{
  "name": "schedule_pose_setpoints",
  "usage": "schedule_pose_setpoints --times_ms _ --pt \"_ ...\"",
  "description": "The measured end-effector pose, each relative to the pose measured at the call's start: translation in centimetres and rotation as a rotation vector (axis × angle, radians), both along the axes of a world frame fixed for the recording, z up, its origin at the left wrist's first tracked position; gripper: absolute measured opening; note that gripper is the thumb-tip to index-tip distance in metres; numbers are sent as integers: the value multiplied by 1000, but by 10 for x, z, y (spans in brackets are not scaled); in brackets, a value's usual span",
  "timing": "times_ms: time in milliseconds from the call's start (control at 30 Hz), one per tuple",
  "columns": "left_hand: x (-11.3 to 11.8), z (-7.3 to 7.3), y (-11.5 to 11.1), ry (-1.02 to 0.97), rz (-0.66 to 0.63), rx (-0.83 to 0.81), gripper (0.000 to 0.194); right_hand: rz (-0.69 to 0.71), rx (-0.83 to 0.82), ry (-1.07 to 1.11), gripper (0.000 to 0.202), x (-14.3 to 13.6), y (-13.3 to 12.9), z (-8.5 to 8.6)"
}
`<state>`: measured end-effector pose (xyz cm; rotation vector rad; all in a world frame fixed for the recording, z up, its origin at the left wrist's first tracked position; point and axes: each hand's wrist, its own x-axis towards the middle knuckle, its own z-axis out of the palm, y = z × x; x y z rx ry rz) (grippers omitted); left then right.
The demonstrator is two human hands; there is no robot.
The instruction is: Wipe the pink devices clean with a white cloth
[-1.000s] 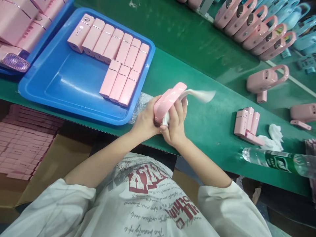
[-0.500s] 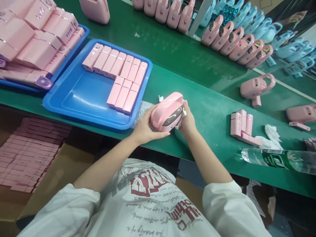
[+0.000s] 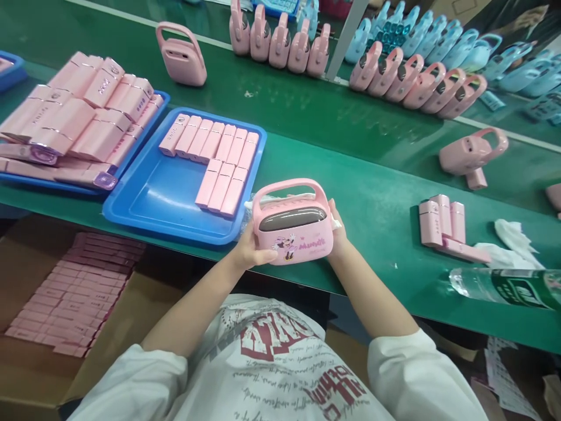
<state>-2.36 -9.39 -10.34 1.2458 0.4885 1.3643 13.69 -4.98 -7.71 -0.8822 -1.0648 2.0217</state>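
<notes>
A pink handled device (image 3: pixel 293 237) with a dark oval window and a cartoon print on its front is held upright between both hands, above the table's near edge. My left hand (image 3: pixel 252 248) grips its left side, thumb across the lower front. Closed around the right side is my right hand (image 3: pixel 338 231), its fingers partly hidden behind the device. A white tissue or cloth (image 3: pixel 336 223) shows between that hand and the device, and more white material shows behind the handle.
Left of the device, a blue tray (image 3: pixel 153 225) holds several pink blocks; another blue tray (image 3: pixel 164 102) is piled with them. Several handled devices (image 3: pixel 280 44) line the back. At right are pink blocks (image 3: pixel 442 219), crumpled tissues (image 3: pixel 512 242) and a bottle (image 3: pixel 504 286).
The device has been turned from a tilted, handle-up-right pose so its printed front faces me and its handle points away. Both hands still hold it. The view has shifted slightly.
</notes>
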Motion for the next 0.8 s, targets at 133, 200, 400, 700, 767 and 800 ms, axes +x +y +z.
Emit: schedule_pose_setpoints --times_ms 133,200,400,700,767,800 --pt "2 0 -5 -113 20 -275 74 -140 -63 -45 58 0 -1 -7" --pt "1 1 -5 -154 41 -457 74 -241 -60 -135 55 -2 1 -14" --pt "-5 11 4 -175 -20 -794 81 -242 210 -453 58 14 19 -16" --pt "4 16 16 -14 153 -651 68 -548 80 -1835 62 166 15 18" --pt "10 20 28 195 227 -479 69 -581 -5 -1886 60 184 7 13" --pt "14 23 35 352 275 -388 71 -593 -11 -1904 59 188 4 11"
